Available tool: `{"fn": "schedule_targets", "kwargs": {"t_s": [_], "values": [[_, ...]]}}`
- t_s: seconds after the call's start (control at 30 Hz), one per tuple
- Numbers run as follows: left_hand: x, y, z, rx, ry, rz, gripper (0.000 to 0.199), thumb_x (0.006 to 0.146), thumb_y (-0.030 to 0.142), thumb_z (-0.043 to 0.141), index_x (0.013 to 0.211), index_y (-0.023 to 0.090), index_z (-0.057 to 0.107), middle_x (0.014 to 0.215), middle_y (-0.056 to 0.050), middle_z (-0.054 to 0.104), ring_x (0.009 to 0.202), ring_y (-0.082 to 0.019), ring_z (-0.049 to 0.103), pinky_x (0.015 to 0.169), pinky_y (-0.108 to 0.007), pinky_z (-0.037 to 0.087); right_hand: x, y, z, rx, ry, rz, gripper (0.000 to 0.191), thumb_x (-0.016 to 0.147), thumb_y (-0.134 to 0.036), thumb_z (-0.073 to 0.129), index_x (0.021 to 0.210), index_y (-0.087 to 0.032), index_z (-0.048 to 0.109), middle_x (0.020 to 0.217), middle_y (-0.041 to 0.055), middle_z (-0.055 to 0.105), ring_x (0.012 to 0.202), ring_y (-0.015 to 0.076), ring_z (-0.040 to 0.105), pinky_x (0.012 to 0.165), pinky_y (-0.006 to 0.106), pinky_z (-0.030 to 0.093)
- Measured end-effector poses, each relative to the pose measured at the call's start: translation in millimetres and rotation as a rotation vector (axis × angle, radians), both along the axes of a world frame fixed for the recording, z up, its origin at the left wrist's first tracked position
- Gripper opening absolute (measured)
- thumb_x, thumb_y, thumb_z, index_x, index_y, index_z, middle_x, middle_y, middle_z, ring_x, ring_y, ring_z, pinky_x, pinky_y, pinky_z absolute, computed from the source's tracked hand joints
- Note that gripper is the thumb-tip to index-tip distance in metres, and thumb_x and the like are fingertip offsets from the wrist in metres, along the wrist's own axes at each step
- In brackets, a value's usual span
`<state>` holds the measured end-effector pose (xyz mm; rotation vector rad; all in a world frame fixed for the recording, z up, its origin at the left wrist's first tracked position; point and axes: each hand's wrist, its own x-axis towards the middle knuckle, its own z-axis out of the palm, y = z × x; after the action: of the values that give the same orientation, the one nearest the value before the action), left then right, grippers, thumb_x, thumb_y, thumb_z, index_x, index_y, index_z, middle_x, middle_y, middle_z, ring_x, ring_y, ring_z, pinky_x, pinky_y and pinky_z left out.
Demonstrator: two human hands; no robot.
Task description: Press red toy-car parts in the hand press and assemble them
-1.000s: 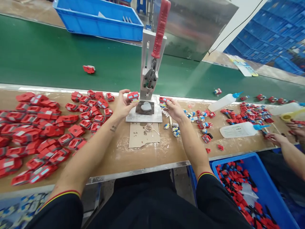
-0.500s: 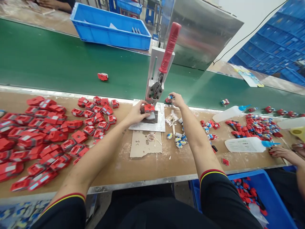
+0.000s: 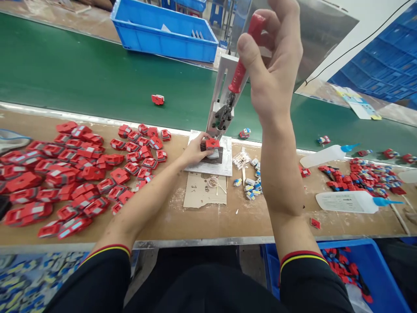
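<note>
My left hand (image 3: 194,150) steadies a red plastic part (image 3: 212,143) on the dark block (image 3: 211,155) at the foot of a toggle press (image 3: 223,102), thumb and fingers at its left side. The press stands on a pale metal plate (image 3: 227,164). Raised high, my right hand (image 3: 276,65) is closed around the upper end of the press's red handle (image 3: 239,74), which tilts up and to the right. A small red, white and blue assembled piece (image 3: 245,133) lies behind the plate on the green belt's near edge.
Many red parts (image 3: 87,174) cover the bench on the left. Small white, blue and yellow pieces (image 3: 250,191), cotton swabs (image 3: 241,158) and torn cardboard (image 3: 203,199) lie near the plate. Glue bottles (image 3: 345,202) lie right. A blue crate (image 3: 169,41) stands beyond the green belt (image 3: 81,69).
My right hand has let go of the small assembled piece at the belt's edge and risen to the red handle. My left hand stays at the red part.
</note>
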<state>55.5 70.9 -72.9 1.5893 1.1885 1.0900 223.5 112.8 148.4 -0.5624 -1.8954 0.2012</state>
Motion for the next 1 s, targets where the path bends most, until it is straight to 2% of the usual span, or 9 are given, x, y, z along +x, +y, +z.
{"fn": "schedule_targets", "kwargs": {"t_s": [0.07,0.17,0.3,0.4,0.57,0.67,0.8,0.87,1.0], "values": [[1,-1,-0.3,0.001,0.015,0.02,0.045,0.078,0.014,0.076,0.114,0.023,0.05,0.105,-0.002,0.077,0.1,-0.022,0.076,0.098,-0.038,0.057,-4,-28,-4.1,0.009,0.017,0.03,0.047,0.102,-0.066,0.054,0.14,-0.038,0.051,0.118,-0.0005,0.062,0.115,0.0173,0.071,0.085,0.025,0.063],[1,0,-2.3,0.023,0.016,0.047,0.047,0.076,0.015,0.077,0.115,0.023,0.052,0.106,-0.003,0.077,0.101,-0.024,0.075,0.099,-0.039,0.056,7,-67,-31.7,0.088,0.04,0.094,0.035,0.102,-0.042,0.065,0.135,-0.037,0.054,0.114,-0.0013,0.061,0.099,0.0152,0.072,0.075,0.028,0.063],[3,0,-6.1,0.057,-0.055,0.024,0.047,0.075,0.016,0.077,0.114,0.022,0.052,0.106,-0.004,0.076,0.099,-0.024,0.075,0.095,-0.039,0.057,24,-104,-79.5,0.192,-0.115,-0.041,0.036,0.095,-0.024,0.07,0.126,-0.039,0.061,0.112,0.0033,0.068,0.106,0.026,0.07,0.088,0.048,0.064],[5,0,-7.5,0.058,-0.088,0.014,0.043,0.076,0.019,0.076,0.112,0.022,0.052,0.1,-0.003,0.077,0.092,-0.022,0.074,0.092,-0.037,0.057,30,-115,-115.6,0.158,-0.197,-0.005,0.042,0.089,-0.013,0.072,0.118,-0.042,0.065,0.107,0.0006,0.073,0.1,0.0256,0.071,0.092,0.05,0.06],[7,-2,-7.7,0.062,-0.091,0.02,0.042,0.076,0.02,0.076,0.111,0.023,0.052,0.099,-0.003,0.078,0.096,-0.022,0.075,0.094,-0.037,0.056,30,-119,-160.8,-0.069,-0.035,0.019,0.016,0.091,-0.027,0.074,0.103,-0.036,0.067,0.107,0.0045,0.072,0.101,0.0267,0.07,0.088,0.049,0.061],[7,-3,-8.4,0.084,-0.042,0.055,0.043,0.077,0.02,0.076,0.113,0.023,0.053,0.105,-0.004,0.078,0.101,-0.023,0.074,0.098,-0.038,0.055,27,-115,-164.3,-0.539,0.158,0.041,0.026,0.09,-0.047,0.076,0.106,-0.032,0.061,0.105,0.0065,0.07,0.097,0.0251,0.071,0.073,0.041,0.063],[8,-5,-9.9,0.13,-0.009,0.088,0.04,0.078,0.02,0.074,0.113,0.022,0.054,0.116,-0.007,0.076,0.107,-0.024,0.072,0.1,-0.038,0.054,28,-103,-151.0,-1.088,0.03,0.236,0.048,0.084,-0.06,0.079,0.113,-0.026,0.061,0.09,0.0044,0.073,0.077,0.0202,0.071,0.054,0.031,0.056],[9,-5,-10.6,0.131,-0.01,0.085,0.039,0.078,0.02,0.074,0.112,0.022,0.054,0.114,-0.007,0.076,0.105,-0.023,0.072,0.098,-0.038,0.055,29,-97,-148.0,-1.143,-0.042,0.262,0.047,0.083,-0.063,0.078,0.106,-0.024,0.064,0.085,0.0041,0.073,0.07,0.0176,0.069,0.05,0.029,0.053],[10,-3,-12.8,0.129,-0.009,0.088,0.038,0.079,0.024,0.074,0.111,0.023,0.054,0.104,-0.004,0.075,0.094,-0.021,0.071,0.09,-0.035,0.055,25,-88,-160.4,-1.05,-0.065,0.213,0.045,0.083,-0.063,0.078,0.101,-0.023,0.066,0.09,0.0049,0.075,0.063,0.0147,0.064,0.05,0.03,0.051]]}}
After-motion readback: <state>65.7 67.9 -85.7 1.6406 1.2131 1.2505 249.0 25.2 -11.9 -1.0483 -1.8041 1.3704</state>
